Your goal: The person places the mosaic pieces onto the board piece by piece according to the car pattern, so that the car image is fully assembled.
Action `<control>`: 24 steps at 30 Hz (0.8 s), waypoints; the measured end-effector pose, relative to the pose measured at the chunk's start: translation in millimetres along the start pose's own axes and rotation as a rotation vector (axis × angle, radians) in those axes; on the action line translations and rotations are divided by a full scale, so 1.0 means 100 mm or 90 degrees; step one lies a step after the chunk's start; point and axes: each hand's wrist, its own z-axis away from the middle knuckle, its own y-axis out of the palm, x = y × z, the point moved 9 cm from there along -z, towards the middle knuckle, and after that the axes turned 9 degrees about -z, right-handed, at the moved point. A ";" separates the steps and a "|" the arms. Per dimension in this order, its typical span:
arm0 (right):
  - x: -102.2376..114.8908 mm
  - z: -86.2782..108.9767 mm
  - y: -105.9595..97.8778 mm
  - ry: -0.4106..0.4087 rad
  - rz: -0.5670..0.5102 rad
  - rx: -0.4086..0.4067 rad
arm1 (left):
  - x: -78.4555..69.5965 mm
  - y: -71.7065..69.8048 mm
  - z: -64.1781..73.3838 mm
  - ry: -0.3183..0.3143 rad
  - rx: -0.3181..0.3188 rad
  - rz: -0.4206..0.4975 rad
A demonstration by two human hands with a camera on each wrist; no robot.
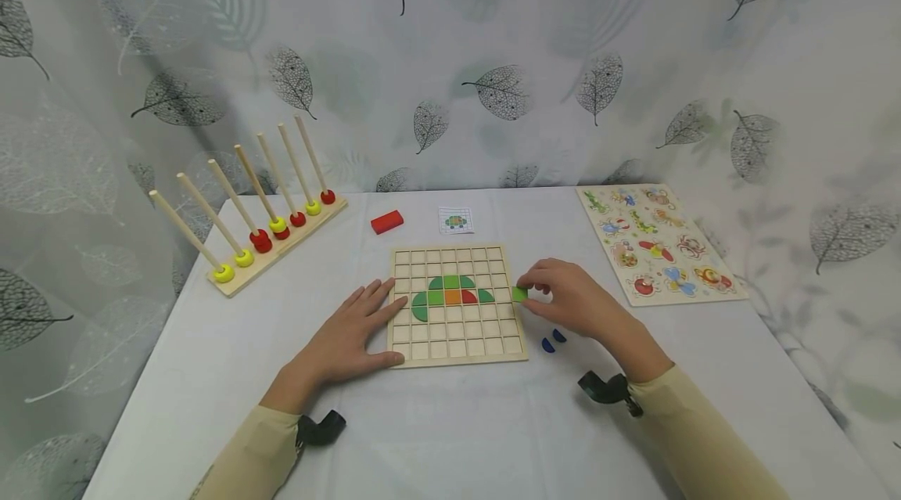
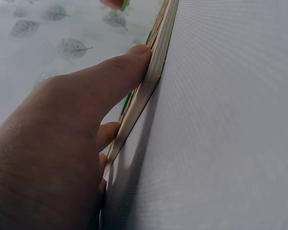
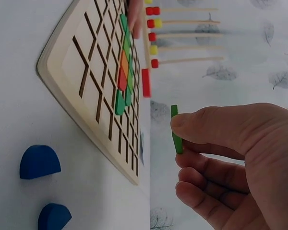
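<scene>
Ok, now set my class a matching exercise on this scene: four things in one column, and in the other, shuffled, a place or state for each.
Things:
1. Green piece
2. Blue pieces
3. Peg rack
4. Red block

Places or states:
A. Holding red and yellow beads
B. Lying between the rack and the picture card
C. Pinched by the right hand
D. On the white cloth, close to the grid board

Right pairs: 1-C, 2-D, 3-A, 4-B
</scene>
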 end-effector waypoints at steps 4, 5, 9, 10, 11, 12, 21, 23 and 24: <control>0.07 -0.03 0.01 -0.018 -0.005 0.001 | 0.00 0.00 0.00 0.000 0.000 -0.002; 0.08 -0.03 0.01 -0.018 -0.005 0.000 | 0.00 0.00 0.00 -0.001 0.002 -0.001; 0.12 -0.07 0.03 -0.025 -0.006 -0.001 | 0.02 0.02 0.00 -0.009 0.015 0.001; 0.13 -0.08 0.03 -0.027 -0.005 -0.001 | 0.02 0.02 0.00 -0.011 0.018 0.003; 0.15 -0.09 0.03 -0.030 -0.003 -0.001 | 0.02 0.02 0.00 -0.012 0.019 0.004; 0.17 -0.09 0.04 -0.034 -0.001 -0.001 | 0.02 0.02 0.00 -0.012 0.019 0.005; 0.27 -0.16 0.08 -0.056 0.004 0.002 | 0.02 0.03 0.00 -0.009 0.013 -0.003; 0.29 -0.17 0.08 -0.060 0.004 0.001 | 0.03 0.04 0.00 -0.010 0.016 -0.004; 0.31 -0.17 0.09 -0.063 0.004 0.001 | 0.04 0.04 0.01 -0.011 0.017 -0.003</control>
